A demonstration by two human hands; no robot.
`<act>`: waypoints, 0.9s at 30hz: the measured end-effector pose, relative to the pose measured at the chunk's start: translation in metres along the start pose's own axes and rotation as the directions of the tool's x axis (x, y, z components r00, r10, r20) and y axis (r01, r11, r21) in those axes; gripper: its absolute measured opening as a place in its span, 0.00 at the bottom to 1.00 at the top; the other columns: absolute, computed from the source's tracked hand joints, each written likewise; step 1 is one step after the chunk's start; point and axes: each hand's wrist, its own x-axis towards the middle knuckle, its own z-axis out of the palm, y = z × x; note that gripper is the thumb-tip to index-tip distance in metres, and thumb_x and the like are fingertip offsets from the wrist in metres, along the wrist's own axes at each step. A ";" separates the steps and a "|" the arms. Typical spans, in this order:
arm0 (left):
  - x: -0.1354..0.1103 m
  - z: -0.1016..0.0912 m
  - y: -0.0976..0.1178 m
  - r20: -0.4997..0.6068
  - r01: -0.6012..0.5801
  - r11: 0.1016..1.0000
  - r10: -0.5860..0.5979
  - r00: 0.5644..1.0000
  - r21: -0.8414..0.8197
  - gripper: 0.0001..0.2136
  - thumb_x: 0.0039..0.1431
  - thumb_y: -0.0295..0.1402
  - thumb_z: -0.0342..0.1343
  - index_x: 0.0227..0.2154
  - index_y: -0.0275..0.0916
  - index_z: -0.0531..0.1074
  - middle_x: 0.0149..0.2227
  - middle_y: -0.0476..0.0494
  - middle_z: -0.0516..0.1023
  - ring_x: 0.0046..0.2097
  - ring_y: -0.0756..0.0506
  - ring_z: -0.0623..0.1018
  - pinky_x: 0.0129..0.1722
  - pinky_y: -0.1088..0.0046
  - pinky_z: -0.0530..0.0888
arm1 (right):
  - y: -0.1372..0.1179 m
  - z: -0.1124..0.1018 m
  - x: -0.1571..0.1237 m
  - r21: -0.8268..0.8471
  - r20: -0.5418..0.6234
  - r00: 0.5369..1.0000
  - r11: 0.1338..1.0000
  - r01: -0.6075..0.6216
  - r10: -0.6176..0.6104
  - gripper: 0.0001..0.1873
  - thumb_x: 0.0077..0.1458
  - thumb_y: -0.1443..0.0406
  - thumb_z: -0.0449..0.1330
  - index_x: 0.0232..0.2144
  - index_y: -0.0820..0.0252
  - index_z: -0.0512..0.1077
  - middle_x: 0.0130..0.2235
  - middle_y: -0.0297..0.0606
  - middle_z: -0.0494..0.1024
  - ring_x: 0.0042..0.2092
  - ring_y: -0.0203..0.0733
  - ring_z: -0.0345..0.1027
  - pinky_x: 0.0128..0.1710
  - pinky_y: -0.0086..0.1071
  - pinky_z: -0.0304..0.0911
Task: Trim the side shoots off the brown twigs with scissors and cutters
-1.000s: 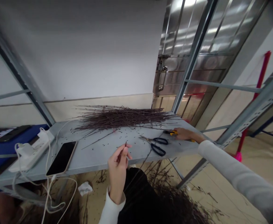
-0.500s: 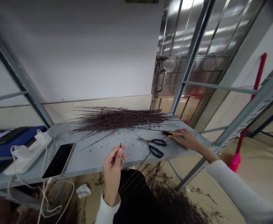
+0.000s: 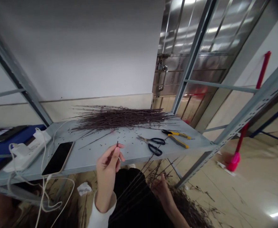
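My left hand (image 3: pixel 109 160) is closed in a pinch above the table's front edge, with the dark tip of a twig (image 3: pixel 117 143) showing between thumb and finger. My right hand (image 3: pixel 161 190) is low over my lap, thumb apart from the fingers, beside thin dark twigs (image 3: pixel 139 180) that slant across my dark clothing; it is slightly blurred. On the table lie yellow-and-black pliers (image 3: pixel 177 137), jaws pointing left, and dark-handled scissors (image 3: pixel 156 146) with parted blades. Behind them a thick pile of brown twigs (image 3: pixel 122 117) runs along the wall side.
A phone (image 3: pixel 58 158) and a white power strip (image 3: pixel 27 155) with cables sit at the left of the grey table (image 3: pixel 86 160). Small dark bits are scattered over its top. Cut branches (image 3: pixel 193 209) and a crumpled tissue (image 3: pixel 84 188) lie on the floor. Metal posts frame the table.
My right hand has let go of the pliers and moved down and left to my lap. The pliers now lie on the table. My left hand keeps its pinch.
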 end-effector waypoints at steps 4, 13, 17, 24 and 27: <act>0.000 0.002 0.005 0.015 0.012 1.000 -0.011 1.000 -0.010 0.13 0.54 0.41 0.60 0.34 0.36 0.77 0.19 0.53 0.67 0.16 0.58 0.55 0.15 0.80 0.50 | 0.001 0.029 -0.010 0.192 0.199 0.947 0.938 -0.289 0.251 0.33 0.39 0.37 0.60 0.33 0.59 0.74 0.39 0.44 0.80 0.45 0.50 0.73 0.48 0.40 0.64; 0.005 0.002 0.006 0.052 0.056 0.996 -0.060 0.997 0.074 0.16 0.52 0.42 0.60 0.37 0.34 0.77 0.20 0.52 0.69 0.16 0.58 0.56 0.15 0.79 0.51 | -0.007 0.033 -0.054 0.209 0.202 0.958 0.947 -0.245 0.203 0.21 0.37 0.54 0.73 0.34 0.58 0.79 0.29 0.35 0.80 0.34 0.41 0.75 0.37 0.33 0.68; 0.003 0.005 0.002 0.078 0.109 0.989 -0.117 0.990 0.101 0.18 0.53 0.44 0.59 0.41 0.35 0.75 0.22 0.52 0.70 0.16 0.57 0.57 0.14 0.79 0.52 | -0.023 0.033 -0.083 0.078 0.092 0.986 0.986 -0.148 0.141 0.20 0.36 0.52 0.73 0.29 0.60 0.79 0.28 0.37 0.80 0.33 0.45 0.76 0.34 0.35 0.70; 0.002 0.009 0.012 0.129 0.026 0.987 -0.047 0.990 0.156 0.19 0.55 0.47 0.56 0.41 0.36 0.74 0.28 0.48 0.74 0.21 0.54 0.63 0.20 0.78 0.63 | -0.083 0.059 -0.099 -0.079 0.129 0.991 0.997 -0.020 0.030 0.21 0.37 0.49 0.71 0.27 0.60 0.79 0.28 0.39 0.81 0.31 0.43 0.75 0.34 0.36 0.72; 0.009 0.010 0.012 0.181 -0.031 0.983 -0.002 0.983 0.179 0.17 0.57 0.44 0.55 0.42 0.38 0.73 0.33 0.45 0.75 0.29 0.50 0.70 0.32 0.74 0.71 | -0.100 0.070 -0.091 -0.095 0.205 0.979 0.995 0.003 0.016 0.20 0.39 0.50 0.70 0.28 0.61 0.79 0.26 0.38 0.80 0.31 0.42 0.74 0.33 0.34 0.72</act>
